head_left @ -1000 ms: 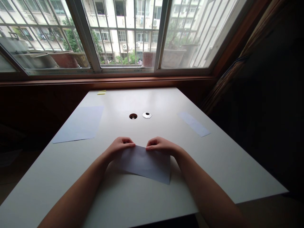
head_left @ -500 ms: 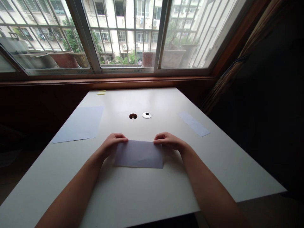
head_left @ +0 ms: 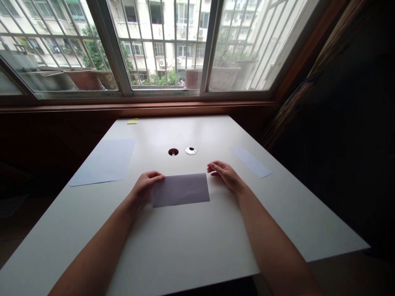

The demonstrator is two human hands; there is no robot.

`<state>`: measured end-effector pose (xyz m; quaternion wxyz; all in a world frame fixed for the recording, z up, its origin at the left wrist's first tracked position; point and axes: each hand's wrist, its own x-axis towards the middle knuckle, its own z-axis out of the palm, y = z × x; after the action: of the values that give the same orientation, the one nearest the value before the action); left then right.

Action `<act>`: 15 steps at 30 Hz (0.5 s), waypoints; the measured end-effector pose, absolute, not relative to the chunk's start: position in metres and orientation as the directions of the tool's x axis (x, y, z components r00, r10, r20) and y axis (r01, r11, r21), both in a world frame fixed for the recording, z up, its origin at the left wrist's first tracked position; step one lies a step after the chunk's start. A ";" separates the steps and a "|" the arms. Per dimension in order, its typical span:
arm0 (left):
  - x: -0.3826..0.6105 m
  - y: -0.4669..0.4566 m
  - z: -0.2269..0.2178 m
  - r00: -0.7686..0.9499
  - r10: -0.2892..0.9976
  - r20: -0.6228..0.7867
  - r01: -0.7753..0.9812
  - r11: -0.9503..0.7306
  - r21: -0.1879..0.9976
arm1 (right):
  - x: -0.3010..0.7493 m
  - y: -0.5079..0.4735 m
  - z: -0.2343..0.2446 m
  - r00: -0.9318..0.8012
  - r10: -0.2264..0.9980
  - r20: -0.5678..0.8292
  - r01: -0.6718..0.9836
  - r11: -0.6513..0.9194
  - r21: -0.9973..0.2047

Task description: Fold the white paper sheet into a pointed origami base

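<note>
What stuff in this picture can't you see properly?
All in the head view:
- Left hand: its curled fingers hide whether its grip pinches the flat grey paper rectangle or just presses it.
- Narrow pale paper strip: any writing is too small to see.
- Round dark hole in the white table: its inside is too dark.
- Small yellow slip at the far edge: too small to tell what it is.

On the table (head_left: 185, 246), a folded paper (head_left: 181, 190) lies between the left hand (head_left: 144, 186) and the right hand (head_left: 225, 173) — a sheet (head_left: 103, 161) to its left, a strip (head_left: 250, 161) to its right, and what seems a cable hole (head_left: 173, 151) behind.
</note>
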<state>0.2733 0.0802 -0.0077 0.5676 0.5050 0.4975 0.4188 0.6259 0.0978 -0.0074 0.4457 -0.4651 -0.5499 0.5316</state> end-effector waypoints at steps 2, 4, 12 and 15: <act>0.276 0.080 -0.008 0.126 0.985 -0.115 0.028 0.112 0.993 | 0.618 0.096 -0.007 -0.219 0.976 0.000 0.043 0.009 -0.999; 0.279 0.079 -0.008 0.101 0.991 -0.093 0.029 0.090 0.995 | 0.609 0.094 -0.007 -0.254 0.967 -0.011 0.070 0.007 -0.997; 0.278 0.072 0.003 0.246 0.962 -0.116 0.205 0.066 0.977 | 0.590 0.085 -0.007 -0.234 0.972 -0.035 0.174 0.006 -0.985; 0.276 0.069 0.009 0.269 0.957 -0.112 0.299 0.028 0.954 | 0.588 0.081 -0.005 -0.259 0.964 -0.053 0.182 -0.005 -0.983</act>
<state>0.2755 0.0688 0.0090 0.5045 0.6164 0.5093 0.3257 0.5875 0.0808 -0.0046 0.3748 -0.4798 -0.5974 0.5220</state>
